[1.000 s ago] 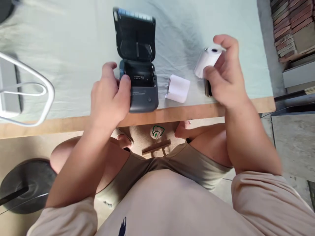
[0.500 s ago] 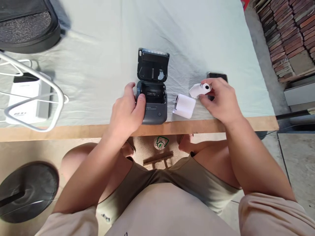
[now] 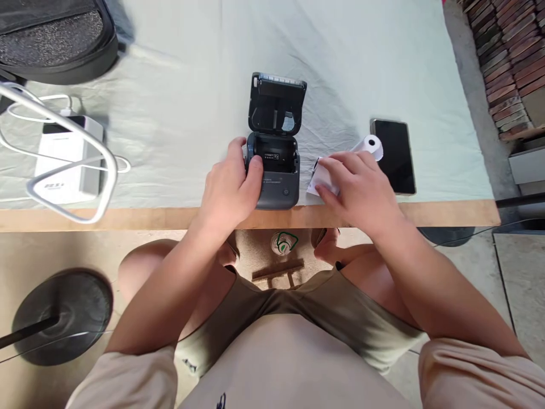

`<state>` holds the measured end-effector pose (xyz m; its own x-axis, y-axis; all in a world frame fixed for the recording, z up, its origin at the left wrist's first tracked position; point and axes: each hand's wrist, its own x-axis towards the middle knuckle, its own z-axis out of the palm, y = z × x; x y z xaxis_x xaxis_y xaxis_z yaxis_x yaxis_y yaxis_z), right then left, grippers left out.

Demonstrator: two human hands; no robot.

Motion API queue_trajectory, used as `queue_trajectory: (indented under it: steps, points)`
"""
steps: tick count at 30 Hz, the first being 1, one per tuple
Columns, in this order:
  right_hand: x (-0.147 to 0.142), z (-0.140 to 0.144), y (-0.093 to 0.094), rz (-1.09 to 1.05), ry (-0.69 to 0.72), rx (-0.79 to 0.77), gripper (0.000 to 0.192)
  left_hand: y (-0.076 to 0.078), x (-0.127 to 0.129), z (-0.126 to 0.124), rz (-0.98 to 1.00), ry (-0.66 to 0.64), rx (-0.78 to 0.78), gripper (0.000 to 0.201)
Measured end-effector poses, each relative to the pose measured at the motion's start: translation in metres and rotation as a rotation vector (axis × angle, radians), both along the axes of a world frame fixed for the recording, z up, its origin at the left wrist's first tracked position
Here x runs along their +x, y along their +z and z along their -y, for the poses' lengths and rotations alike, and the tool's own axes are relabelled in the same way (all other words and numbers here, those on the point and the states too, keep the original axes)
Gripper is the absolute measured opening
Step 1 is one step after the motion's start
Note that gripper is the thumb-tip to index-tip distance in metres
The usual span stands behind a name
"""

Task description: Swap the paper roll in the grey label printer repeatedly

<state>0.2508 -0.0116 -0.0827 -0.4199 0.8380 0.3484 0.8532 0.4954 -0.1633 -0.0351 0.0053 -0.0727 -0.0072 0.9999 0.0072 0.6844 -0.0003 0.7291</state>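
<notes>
A small dark grey printer stands near the table's front edge with its lid swung open and its paper bay empty. My left hand grips its left side, thumb on the bay's rim. Just right of the printer my right hand lies over a white paper roll, fingers curled on it; whether it is lifted I cannot tell. A second, narrower white roll lies on the cloth behind that hand, free.
A black phone lies flat right of the rolls. At left are a white power bank with a cable and a white wire frame. A black bag sits far left. Pale cloth covers the table.
My right hand set the narrow roll down beside the phone and moved left onto the wider roll. My left hand stayed on the printer. The view pulled back.
</notes>
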Motion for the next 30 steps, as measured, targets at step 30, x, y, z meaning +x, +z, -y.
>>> queue_trajectory:
  steps: [30]
  points:
    - [-0.029,-0.005,0.037,-0.154,0.005,0.028,0.033,-0.004,0.039,0.019,0.478,-0.225,-0.073,0.064]
